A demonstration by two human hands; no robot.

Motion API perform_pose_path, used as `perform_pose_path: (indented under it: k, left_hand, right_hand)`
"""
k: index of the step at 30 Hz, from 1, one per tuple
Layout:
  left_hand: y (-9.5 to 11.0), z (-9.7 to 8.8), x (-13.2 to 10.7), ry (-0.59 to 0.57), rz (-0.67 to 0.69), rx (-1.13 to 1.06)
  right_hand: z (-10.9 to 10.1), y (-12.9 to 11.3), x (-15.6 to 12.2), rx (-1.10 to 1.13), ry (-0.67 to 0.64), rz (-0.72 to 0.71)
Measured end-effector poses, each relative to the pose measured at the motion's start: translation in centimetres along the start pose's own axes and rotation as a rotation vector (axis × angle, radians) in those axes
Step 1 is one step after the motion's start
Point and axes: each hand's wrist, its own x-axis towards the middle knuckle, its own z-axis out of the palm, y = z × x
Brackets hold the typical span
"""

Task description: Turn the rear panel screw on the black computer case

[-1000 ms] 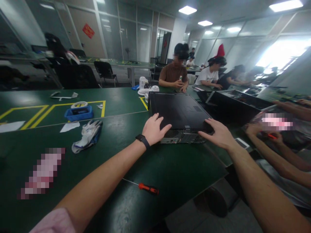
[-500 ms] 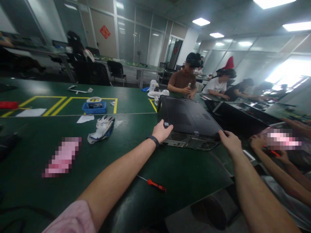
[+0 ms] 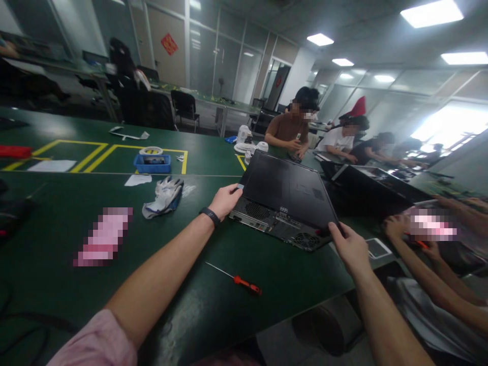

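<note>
A black desktop computer case (image 3: 285, 183) lies on its side on the green table, its broad panel facing up. Its rear face, with ports, vent holes and a round fan grille (image 3: 307, 239), is toward me and tilted upward. My left hand (image 3: 225, 202) is closed on the left edge of the case, thumb on top by a small pale label. At the near right corner my right hand (image 3: 348, 244) grips the opposite edge, its fingers partly hidden. An orange-and-black screwdriver (image 3: 247, 284) rests on the table in front of the case.
White-and-blue work gloves (image 3: 163, 197) and a blue tray (image 3: 153, 163) are on the left, near a pixelated pink item (image 3: 104, 236). Another black case (image 3: 375, 188) stands right. A co-worker's hands (image 3: 398, 229) are close by, beside a white-framed device (image 3: 377, 248). A small white fan (image 3: 246, 140) sits behind.
The computer case has come nearer to me and turned, showing more of its rear face. Both my hands have moved left with it, still gripping its edges.
</note>
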Motion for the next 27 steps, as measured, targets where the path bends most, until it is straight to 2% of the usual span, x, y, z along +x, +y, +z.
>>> perform_pose_path:
  k: [6,10,15,22,27]
  left_hand:
    - [0.4,-2.7,-3.2,0.045,-0.003,-0.02]
    - [0.6,-4.8,-6.1,0.176,-0.011,0.007]
    - [1.0,-7.3,-9.1,0.346,-0.041,0.034]
    - [1.1,-10.4,-11.8,0.493,-0.063,0.049]
    - [0.8,-11.7,-13.2,0.554,-0.063,0.06]
  right_hand:
    - [0.4,-1.4,-2.4,0.078,-0.025,-0.051]
    - [1.0,-3.2,-3.3,0.123,-0.038,-0.061]
    - [2.3,-6.0,-4.0,0.211,-0.09,-0.166]
    - [4.8,-9.2,-4.3,0.304,-0.126,-0.276]
    - [5.5,-10.8,-4.9,0.335,-0.159,-0.316]
